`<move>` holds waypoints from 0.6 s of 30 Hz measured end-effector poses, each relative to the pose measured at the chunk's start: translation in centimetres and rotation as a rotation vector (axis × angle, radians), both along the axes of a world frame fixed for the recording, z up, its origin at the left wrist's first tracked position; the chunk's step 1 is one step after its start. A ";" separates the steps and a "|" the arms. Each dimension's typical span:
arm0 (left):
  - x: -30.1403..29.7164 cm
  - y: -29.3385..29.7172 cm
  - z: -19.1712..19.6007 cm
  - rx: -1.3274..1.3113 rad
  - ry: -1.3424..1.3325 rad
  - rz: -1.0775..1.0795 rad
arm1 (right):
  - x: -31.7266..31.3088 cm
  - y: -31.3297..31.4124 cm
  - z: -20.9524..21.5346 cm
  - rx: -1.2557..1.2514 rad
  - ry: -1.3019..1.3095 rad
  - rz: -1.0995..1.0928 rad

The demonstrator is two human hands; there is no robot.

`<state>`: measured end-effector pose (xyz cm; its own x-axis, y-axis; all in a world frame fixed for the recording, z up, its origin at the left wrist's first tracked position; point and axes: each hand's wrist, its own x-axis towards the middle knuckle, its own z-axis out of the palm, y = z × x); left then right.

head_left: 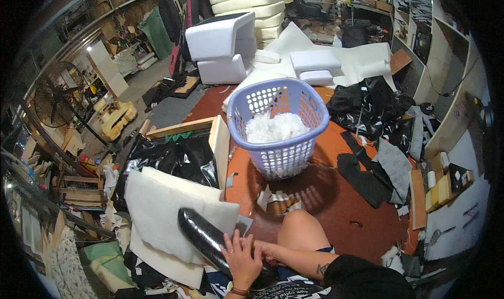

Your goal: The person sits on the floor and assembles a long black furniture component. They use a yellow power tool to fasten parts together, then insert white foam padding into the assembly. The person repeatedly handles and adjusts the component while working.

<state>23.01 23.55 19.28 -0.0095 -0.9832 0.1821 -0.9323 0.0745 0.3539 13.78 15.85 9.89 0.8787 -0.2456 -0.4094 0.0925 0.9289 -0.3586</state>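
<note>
A long, rounded, glossy black padded piece [202,240] lies across my lap, its far end resting on white sheets of batting [163,202]. My left hand [242,259] lies on its near part, palm down, with the fingers stretched and apart. Beside it, my right hand [264,250] reaches in from the right at the edge of the black piece. Its fingers are mostly hidden behind my left hand, so their grip does not show. In front of me stands a lavender plastic basket [247,145] with white fluffy filling [275,128] inside.
A wooden frame [219,147] with black sheeting [168,157] is left of the basket. Black glossy material [367,107] and dark fabric scraps [362,178] lie right. White foam blocks [220,39] and stacked cushions [252,2] stand behind; a fan [58,94] is far left.
</note>
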 end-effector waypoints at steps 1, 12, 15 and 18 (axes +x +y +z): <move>1.1 0.1 -0.5 -0.004 0.017 0.056 | 0.4 0.1 0.0 0.000 0.017 0.029; 6.0 -2.1 -2.5 0.012 0.051 0.306 | 2.0 0.3 -1.2 -0.040 0.159 0.130; 9.3 -4.7 -2.9 0.037 0.084 0.383 | 1.8 0.4 -0.6 -0.054 0.188 0.107; 17.1 -7.7 -7.2 -0.099 0.198 0.443 | 2.5 0.8 1.4 -0.060 0.207 0.133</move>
<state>40.10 15.85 12.03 0.4497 -0.8629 0.2306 -0.7977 -0.2719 0.5384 16.31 16.64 11.30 0.8041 -0.1626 -0.5719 -0.1104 0.9043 -0.4124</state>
